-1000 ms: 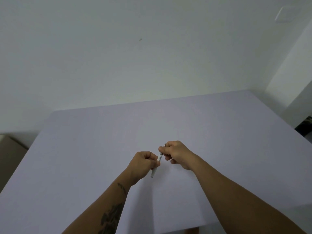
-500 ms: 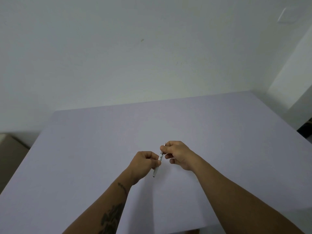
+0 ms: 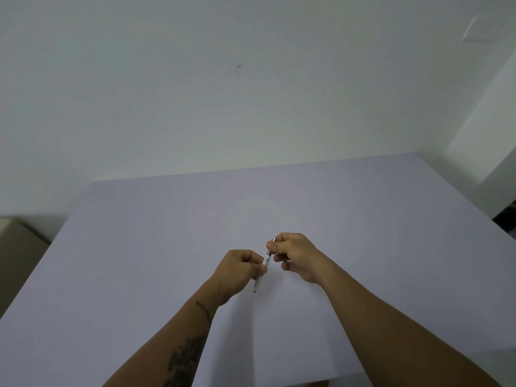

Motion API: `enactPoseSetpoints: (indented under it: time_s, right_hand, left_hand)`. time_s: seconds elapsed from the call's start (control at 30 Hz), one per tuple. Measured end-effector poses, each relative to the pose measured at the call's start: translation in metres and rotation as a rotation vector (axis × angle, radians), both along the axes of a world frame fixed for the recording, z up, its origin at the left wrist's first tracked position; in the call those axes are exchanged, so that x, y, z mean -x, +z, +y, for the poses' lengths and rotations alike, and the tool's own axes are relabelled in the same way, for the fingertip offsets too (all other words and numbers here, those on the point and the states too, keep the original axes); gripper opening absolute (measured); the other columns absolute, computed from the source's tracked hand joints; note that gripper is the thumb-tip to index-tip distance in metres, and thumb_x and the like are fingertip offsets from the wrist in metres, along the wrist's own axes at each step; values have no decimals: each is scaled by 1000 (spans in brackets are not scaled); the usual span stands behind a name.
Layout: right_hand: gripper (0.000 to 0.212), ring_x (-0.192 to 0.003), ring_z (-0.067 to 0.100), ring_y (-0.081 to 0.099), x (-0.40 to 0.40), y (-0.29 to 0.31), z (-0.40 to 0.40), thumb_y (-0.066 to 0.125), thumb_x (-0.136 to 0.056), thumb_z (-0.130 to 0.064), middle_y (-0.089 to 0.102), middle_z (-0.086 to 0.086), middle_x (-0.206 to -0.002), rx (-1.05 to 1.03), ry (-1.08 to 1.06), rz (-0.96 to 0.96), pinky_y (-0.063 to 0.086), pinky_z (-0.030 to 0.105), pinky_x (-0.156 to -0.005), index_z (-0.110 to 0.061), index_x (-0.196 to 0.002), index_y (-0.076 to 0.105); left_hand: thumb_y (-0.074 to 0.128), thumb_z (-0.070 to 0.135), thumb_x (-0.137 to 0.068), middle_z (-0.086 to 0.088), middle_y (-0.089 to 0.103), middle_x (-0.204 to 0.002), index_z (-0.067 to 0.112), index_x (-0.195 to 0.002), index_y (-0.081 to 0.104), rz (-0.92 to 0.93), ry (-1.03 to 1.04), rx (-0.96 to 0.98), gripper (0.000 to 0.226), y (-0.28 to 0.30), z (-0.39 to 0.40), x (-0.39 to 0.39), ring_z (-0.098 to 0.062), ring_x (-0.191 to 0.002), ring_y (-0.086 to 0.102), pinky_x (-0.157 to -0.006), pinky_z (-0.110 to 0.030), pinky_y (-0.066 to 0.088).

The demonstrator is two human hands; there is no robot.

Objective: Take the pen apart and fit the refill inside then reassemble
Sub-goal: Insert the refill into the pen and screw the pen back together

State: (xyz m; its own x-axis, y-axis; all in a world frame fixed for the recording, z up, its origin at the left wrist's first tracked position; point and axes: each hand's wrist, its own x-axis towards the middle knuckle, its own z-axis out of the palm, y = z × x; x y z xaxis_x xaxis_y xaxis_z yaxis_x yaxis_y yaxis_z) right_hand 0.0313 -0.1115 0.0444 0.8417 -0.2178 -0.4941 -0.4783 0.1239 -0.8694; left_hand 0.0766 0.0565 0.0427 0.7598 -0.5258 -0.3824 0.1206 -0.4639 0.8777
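— Where is the pen (image 3: 264,265) in all this?

— Held in the air between the two hands, just above the pale lilac table (image 3: 167,233). It's a slim white pen, tilted, with its dark tip pointing down toward the person and a metallic end poking out at the top.

— Who has which end?

— The left hand (image 3: 238,270) is closed round the lower barrel, fingers curled together and clamped on it, so only the tip end shows below the fist. The right hand (image 3: 296,255) pinches the upper part, thumb and forefinger pressed tight on it just above the left hand. The two hands nearly touch across the pen.

— Is it apart yet?

— I can't tell. There's a darker band near the right fingers that may be the joint, but it's too small to say whether it has opened. My guess is that it's being twisted or pulled there.

— What could go wrong?

— If it gives suddenly, a small inner part could drop beside the pen onto the table and roll off; I see no spring or refill, so that's only a worry. A crooked pull might also bend whatever sits inside. And the grip is all fingertips, so a slip could send one half away from the pen's spot.

— Anything else near it?

— Nothing. Beyond the pen there's only bare tabletop, then the white wall (image 3: 223,93) behind.
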Motion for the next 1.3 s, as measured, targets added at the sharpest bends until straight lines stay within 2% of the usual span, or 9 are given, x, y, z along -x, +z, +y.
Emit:
enactPoseSetpoints:
  time_s: [0.13, 0.27, 0.37, 0.53, 0.7, 0.83, 1.03, 1.23, 1.3]
  right_hand:
    - [8, -72, 14, 58, 1, -1, -1, 72, -88, -16, 70, -1, -79, -48, -8, -15, 47, 29, -65, -9, -91, 75]
    - [16, -72, 15, 58, -2, -2, 3, 72, -87, -16, 68, 0, -78, 32, -21, -18, 46, 29, -63, -13, -75, 63]
    - [19, -73, 15, 59, -2, -3, 5, 74, -86, -22, 67, 3, -84, 84, -8, -13, 46, 30, -65, -15, -75, 59]
    - [6, -72, 14, 60, 2, -1, 3, 72, -87, -19, 70, 0, -84, -22, 22, -12, 47, 28, -65, -13, -88, 72]
    - [12, -76, 15, 60, 2, 0, 2, 67, -90, -14, 71, -2, -83, -21, 11, -20, 48, 30, -69, -14, -93, 78]
    - [6, -74, 14, 60, 2, 0, 3, 69, -89, -15, 69, 1, -82, 15, 14, -15, 47, 29, -66, -10, -86, 71]
    - [22, -75, 15, 61, 1, -1, 8, 72, -88, -23, 68, 3, -80, 131, 37, -28, 47, 29, -65, -15, -73, 58]
    - [12, -72, 13, 61, 5, 1, 4, 71, -88, -17, 71, -1, -81, -37, 7, -46, 48, 28, -66, -8, -94, 75]
    - [8, -73, 14, 60, 5, 1, 5, 71, -88, -15, 71, 1, -83, -6, 0, -42, 48, 28, -64, -7, -91, 74]
  left_hand:
    - [68, 9, -85, -2, 67, -74, 15, -76, 71, -11, 8, 0, 12, 1, 2, -2, -15, -70, 60, -60, -19, 44]
    - [68, 9, -86, -3, 67, -75, 15, -77, 71, -10, 4, -3, 11, 0, 2, -1, -15, -70, 60, -61, -19, 43]
    - [68, 9, -86, -3, 67, -76, 14, -78, 71, -9, 0, -7, 10, -1, 2, 0, -15, -71, 60, -61, -19, 44]
    - [69, 9, -85, -1, 66, -74, 16, -76, 71, -10, 12, 2, 11, 1, 3, -1, -13, -70, 60, -60, -18, 43]
    - [69, 9, -85, -3, 67, -76, 15, -78, 71, -16, 10, 4, 10, 1, 3, -2, -13, -69, 60, -60, -18, 44]
    - [70, 10, -85, -1, 67, -74, 14, -79, 72, -13, 4, 0, 7, 0, 3, -2, -13, -69, 60, -60, -18, 44]
    - [69, 11, -85, -2, 67, -75, 15, -78, 71, -12, -14, -8, 9, -1, 5, 0, -14, -72, 60, -63, -21, 44]
    - [70, 10, -84, -1, 66, -74, 15, -78, 72, -12, 11, 2, 8, 0, 6, -1, -14, -71, 59, -63, -21, 43]
    - [70, 11, -84, -2, 67, -74, 16, -78, 72, -13, 10, -8, 8, 0, 7, -1, -15, -71, 59, -64, -22, 44]
